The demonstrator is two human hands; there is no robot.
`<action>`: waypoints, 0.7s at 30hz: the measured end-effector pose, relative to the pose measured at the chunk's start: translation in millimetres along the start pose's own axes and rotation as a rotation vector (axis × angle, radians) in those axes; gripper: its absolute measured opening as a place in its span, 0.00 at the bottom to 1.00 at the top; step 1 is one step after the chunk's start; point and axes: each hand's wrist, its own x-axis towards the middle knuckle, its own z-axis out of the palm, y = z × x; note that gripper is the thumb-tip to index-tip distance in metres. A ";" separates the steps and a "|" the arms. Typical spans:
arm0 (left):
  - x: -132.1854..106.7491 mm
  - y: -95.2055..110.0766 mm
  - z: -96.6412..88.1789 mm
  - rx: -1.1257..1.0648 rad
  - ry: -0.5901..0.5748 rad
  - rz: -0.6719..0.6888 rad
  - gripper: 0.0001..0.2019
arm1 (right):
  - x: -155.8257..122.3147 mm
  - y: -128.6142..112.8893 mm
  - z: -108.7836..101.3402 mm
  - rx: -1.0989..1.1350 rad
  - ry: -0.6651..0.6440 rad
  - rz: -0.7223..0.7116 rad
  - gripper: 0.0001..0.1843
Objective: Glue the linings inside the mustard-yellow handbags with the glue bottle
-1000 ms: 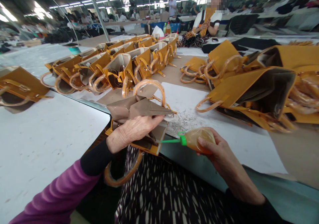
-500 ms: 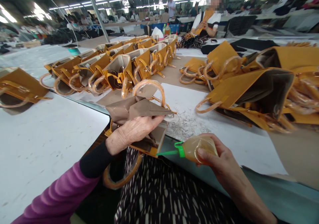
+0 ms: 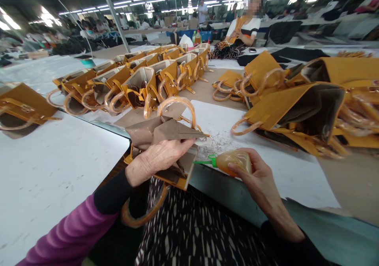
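In front of me at the table edge lies a mustard handbag [image 3: 187, 184] with its brown lining [image 3: 174, 130] pulled up and its mouth facing right. My left hand [image 3: 161, 155] is closed on the handbag, its fingers partly hidden by the lining. One wrapped round handle [image 3: 180, 102] stands up behind it, and another handle [image 3: 145, 214] hangs below. My right hand [image 3: 256, 171] grips a soft squeeze bottle [image 3: 232, 162] of amber liquid, tipped sideways. Its green nozzle [image 3: 204, 162] points left, the tip at the pale edge of the bag's opening.
Rows of mustard handbags [image 3: 139, 82] stand across the table behind. More bags [image 3: 290, 100] lie piled at the right, and one bag [image 3: 25, 106] sits far left. White paper sheets [image 3: 266, 159] cover parts of the table. Across it a person [image 3: 242, 31] handles yellow strips.
My right hand has moved the bottle up and slightly left, so the nozzle tip has shifted from the opening's lower corner up along its edge. My left hand holds the handbag nearly still.
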 end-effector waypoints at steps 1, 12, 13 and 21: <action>0.0 -0.2 0.2 0.013 0.011 0.011 0.26 | 2.6 2.7 1.2 0.003 0.002 0.000 0.24; 9.3 -5.6 -5.1 -0.018 -0.011 -0.043 0.25 | 22.9 12.4 14.7 -0.082 0.108 -0.089 0.24; 10.7 -6.6 -6.0 -0.021 -0.013 -0.051 0.26 | 24.7 12.6 16.0 -0.101 0.112 -0.117 0.23; 15.0 -16.5 -12.3 -0.088 -0.018 -0.120 0.27 | 32.8 6.8 18.1 -0.248 0.197 -0.385 0.18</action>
